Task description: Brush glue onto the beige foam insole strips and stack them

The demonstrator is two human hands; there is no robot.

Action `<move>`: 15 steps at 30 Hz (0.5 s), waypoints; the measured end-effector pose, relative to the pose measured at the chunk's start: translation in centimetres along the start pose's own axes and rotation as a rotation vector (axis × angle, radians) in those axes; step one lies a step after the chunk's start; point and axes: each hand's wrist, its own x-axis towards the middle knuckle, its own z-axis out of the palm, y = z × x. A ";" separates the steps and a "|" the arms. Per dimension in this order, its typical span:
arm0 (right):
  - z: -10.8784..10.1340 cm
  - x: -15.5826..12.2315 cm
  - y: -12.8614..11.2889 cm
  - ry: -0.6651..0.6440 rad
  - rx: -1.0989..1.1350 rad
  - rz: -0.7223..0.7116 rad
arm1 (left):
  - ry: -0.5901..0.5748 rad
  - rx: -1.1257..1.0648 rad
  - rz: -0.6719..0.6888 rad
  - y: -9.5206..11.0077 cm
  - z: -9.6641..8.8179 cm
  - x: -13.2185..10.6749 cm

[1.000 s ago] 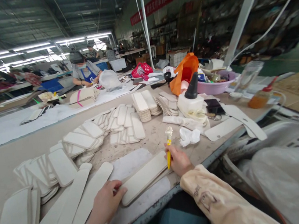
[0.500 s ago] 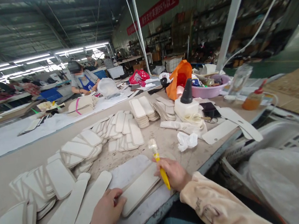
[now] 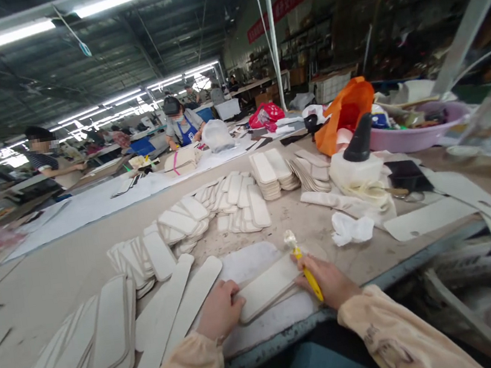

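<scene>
My right hand [image 3: 329,279] is closed around the yellow handle of a brush [image 3: 310,277]. The brush's pale bristle end points up and away from me. Under that hand lies the right end of a long pale strip [image 3: 269,287] with rounded corners, on top of at least one similar strip. My left hand [image 3: 221,310] has its fingers curled, with thumb and fingertips pinching the strip's left end. Beneath the strips is a whitish sheet [image 3: 247,263] near the table's front edge. Just left of my left hand rest longer pale strips [image 3: 193,298].
Fanned pale pieces [image 3: 111,331] spread along the left, with stacked pieces [image 3: 265,175] further back. To the right are a white bottle with a black cone top [image 3: 355,168], crumpled white paper [image 3: 351,227], an orange bag [image 3: 340,113] and a pink basin [image 3: 420,129]. Co-workers sit beyond.
My view has turned left, so the table and both hands appear further right. A second co-worker has come into sight at the left. Both hands keep their hold on the strip and brush.
</scene>
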 end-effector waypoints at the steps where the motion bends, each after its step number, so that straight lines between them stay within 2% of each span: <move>1: -0.1 -0.1 0.3 0.019 -0.028 0.015 | 0.000 0.011 -0.007 0.1 0.0 0.0; 6: 0.3 -0.8 2.2 0.105 -0.163 0.137 | 0.017 0.038 -0.071 0.5 -0.1 -0.1; 9: 0.4 -1.0 3.2 0.182 -0.161 0.175 | 0.035 0.052 -0.110 0.4 -0.3 -0.1; 13: -0.2 -1.1 2.7 0.296 -0.058 0.142 | 0.039 0.038 -0.106 0.2 -0.8 -0.6; 15: -0.7 -1.0 2.1 0.339 0.007 0.176 | 0.051 -0.077 -0.082 0.0 -0.9 -0.8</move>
